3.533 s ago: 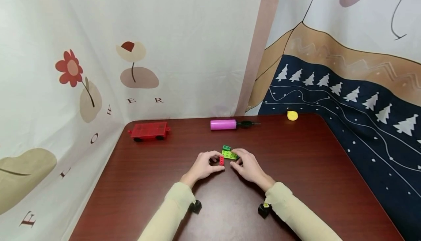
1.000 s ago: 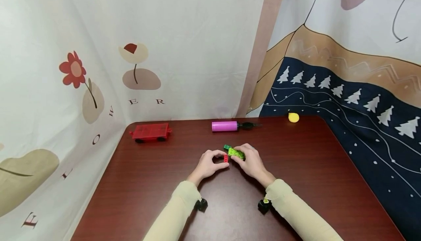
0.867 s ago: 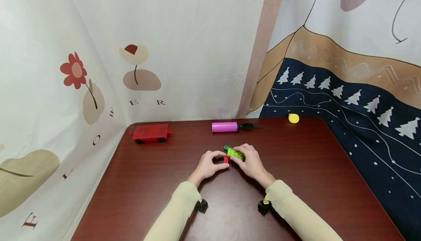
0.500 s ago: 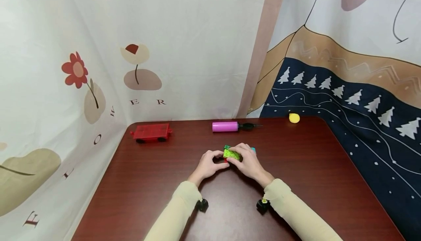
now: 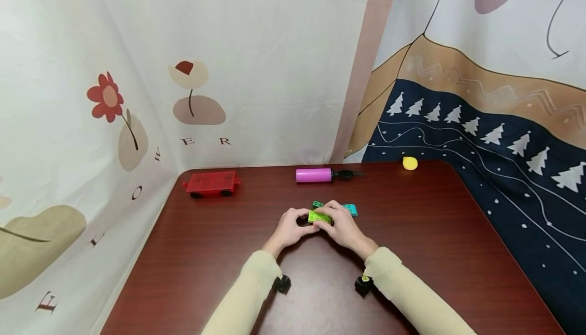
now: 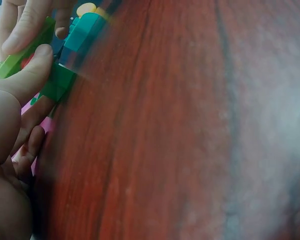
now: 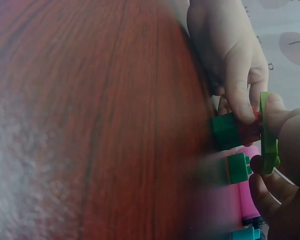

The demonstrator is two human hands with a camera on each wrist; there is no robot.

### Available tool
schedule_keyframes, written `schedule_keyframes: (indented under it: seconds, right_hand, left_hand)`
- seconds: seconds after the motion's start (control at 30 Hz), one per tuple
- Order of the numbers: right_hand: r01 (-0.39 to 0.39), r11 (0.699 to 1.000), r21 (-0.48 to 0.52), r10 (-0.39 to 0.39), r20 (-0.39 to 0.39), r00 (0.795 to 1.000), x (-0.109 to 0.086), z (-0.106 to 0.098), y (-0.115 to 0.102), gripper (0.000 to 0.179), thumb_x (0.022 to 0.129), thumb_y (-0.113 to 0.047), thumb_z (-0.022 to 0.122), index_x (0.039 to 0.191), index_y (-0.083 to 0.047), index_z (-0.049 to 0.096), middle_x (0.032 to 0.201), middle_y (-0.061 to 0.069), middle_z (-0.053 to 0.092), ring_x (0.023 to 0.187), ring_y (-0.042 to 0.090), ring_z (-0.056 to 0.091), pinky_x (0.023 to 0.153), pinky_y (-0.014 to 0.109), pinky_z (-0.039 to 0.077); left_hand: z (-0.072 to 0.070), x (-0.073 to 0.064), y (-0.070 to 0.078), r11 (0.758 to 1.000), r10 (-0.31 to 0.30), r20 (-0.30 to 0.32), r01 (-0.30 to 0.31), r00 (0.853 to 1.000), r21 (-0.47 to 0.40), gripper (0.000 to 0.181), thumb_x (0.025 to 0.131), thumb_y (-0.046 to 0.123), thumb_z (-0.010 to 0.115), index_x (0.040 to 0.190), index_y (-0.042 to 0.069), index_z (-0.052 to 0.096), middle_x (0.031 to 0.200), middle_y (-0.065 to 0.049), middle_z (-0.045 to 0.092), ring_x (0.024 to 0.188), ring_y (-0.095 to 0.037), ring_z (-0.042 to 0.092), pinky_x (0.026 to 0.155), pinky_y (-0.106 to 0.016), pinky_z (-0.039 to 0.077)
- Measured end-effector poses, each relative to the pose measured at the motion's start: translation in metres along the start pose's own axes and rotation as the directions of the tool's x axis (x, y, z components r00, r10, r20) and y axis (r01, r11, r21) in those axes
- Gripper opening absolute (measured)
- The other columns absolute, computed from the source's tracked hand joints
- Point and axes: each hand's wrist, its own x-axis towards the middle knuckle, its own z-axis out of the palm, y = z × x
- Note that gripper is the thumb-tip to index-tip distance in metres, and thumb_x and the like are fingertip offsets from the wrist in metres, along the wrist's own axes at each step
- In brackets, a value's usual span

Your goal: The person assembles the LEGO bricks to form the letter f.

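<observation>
Near the table's middle, my left hand (image 5: 289, 229) pinches a red toy brick (image 7: 249, 130) between thumb and fingers. Under the red brick sits a dark green brick (image 7: 225, 132), as the right wrist view shows. My right hand (image 5: 344, 229) grips a thin lime green studded brick (image 5: 317, 217) by its sides, laid right over the red brick's studs. In the head view the lime brick and the fingers hide most of the red one. Just behind the hands stands another green brick (image 5: 317, 204). A turquoise brick (image 5: 351, 210) lies behind my right hand.
A red toy wagon (image 5: 212, 183) with black wheels stands at the table's back left. Along the back edge lies a purple hand pump (image 5: 314, 175) with a black nozzle end. A small yellow object (image 5: 409, 163) sits at the back right corner. Printed curtains hang behind.
My right hand has taken hold of the lime brick, lifted it and carried it left onto the red brick. The turquoise brick has come into view behind that hand. My left hand keeps its grip.
</observation>
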Motion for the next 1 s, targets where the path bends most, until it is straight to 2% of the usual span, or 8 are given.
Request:
schedule_keyframes:
  seconds: [0.6, 1.0]
  right_hand:
    - [-0.049, 0.999, -0.014, 0.05, 0.079, 0.996, 0.0072, -0.0059, -0.0028, 0.031, 0.093, -0.02, 0.082, 0.122, -0.01, 0.078, 0.11, 0.005, 0.064, 0.098, 0.02, 0.063, 0.085, 0.038, 0.055]
    - [-0.051, 0.998, -0.031, 0.054, 0.106, 0.993, 0.009, -0.0057, -0.0061, 0.031, 0.093, -0.022, 0.083, 0.12, -0.009, 0.079, 0.108, 0.003, 0.063, 0.097, 0.019, 0.065, 0.085, 0.037, 0.055]
  left_hand:
    - [0.0006, 0.0028, -0.0017, 0.999, -0.046, 0.019, 0.046, 0.999, 0.002, 0.038, 0.086, 0.035, 0.089, 0.119, 0.02, 0.079, 0.105, 0.006, 0.072, 0.094, -0.012, 0.052, 0.087, -0.035, 0.045]
    - [0.0004, 0.0027, -0.0025, 0.999, -0.039, 0.028, 0.039, 0.999, 0.001, 0.04, 0.084, 0.037, 0.09, 0.119, 0.018, 0.08, 0.106, 0.006, 0.075, 0.094, -0.012, 0.052, 0.088, -0.035, 0.046]
